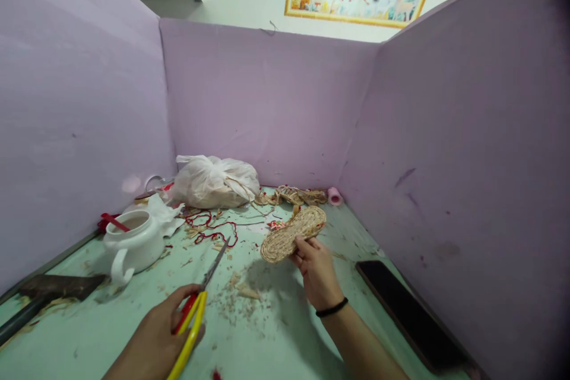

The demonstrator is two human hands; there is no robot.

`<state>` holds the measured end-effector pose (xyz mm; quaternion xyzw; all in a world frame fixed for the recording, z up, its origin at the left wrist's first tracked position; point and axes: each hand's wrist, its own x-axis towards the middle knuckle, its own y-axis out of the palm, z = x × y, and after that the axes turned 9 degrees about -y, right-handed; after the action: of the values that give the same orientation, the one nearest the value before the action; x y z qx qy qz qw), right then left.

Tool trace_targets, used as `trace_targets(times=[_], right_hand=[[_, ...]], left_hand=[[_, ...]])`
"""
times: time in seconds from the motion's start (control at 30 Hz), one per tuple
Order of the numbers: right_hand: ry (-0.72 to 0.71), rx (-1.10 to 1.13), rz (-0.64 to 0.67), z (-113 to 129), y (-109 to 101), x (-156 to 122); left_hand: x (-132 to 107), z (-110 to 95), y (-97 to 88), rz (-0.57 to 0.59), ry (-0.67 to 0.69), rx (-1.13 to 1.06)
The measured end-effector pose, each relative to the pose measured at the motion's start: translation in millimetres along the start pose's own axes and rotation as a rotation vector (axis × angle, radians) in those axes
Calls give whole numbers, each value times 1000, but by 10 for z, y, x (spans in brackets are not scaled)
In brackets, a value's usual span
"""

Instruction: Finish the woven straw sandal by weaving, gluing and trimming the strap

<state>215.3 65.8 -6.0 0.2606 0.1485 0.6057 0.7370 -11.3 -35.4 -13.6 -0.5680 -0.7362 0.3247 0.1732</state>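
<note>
Holds a woven sole above the middle of the table, pinched at its near edge in the right grip; wraps the left grip around scissors, near left. Apparently steadies the sole for inspection; to trim, must bring the scissors right.

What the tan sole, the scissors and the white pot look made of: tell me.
Tan sole: apparently straw or similar plant fibre, matte and rough; coiled strands show.
Scissors: the blades look metal, dull grey and tapering; the handles are probably smooth plastic, given their bright red and yellow.
White pot: perhaps glazed ceramic, going by its smooth white surface, though plastic is possible.
</note>
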Motion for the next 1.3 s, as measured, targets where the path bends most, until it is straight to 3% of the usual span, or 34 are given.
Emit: trace_targets(times=[0.13,0.27,0.47,0.73,1.1,1.3], right_hand=[[-24,-21,59,-23,74,-100],[-79,-64,120,-87,126,-228],[-242,-347,181,-156,185,-466],[-240,-313,293,-156,301,-704],[-237,-356,361,-238,252,-780],[-260,-380,321,-260,236,-790]], left_hand=[[-81,-37,-49,-58,123,148],[-75,-134,51,31,244,252],[-100,-391,233,65,124,472],[-159,-717,181,92,38,579],[-181,-692,164,74,115,548],[-136,-618,184,67,157,543]])
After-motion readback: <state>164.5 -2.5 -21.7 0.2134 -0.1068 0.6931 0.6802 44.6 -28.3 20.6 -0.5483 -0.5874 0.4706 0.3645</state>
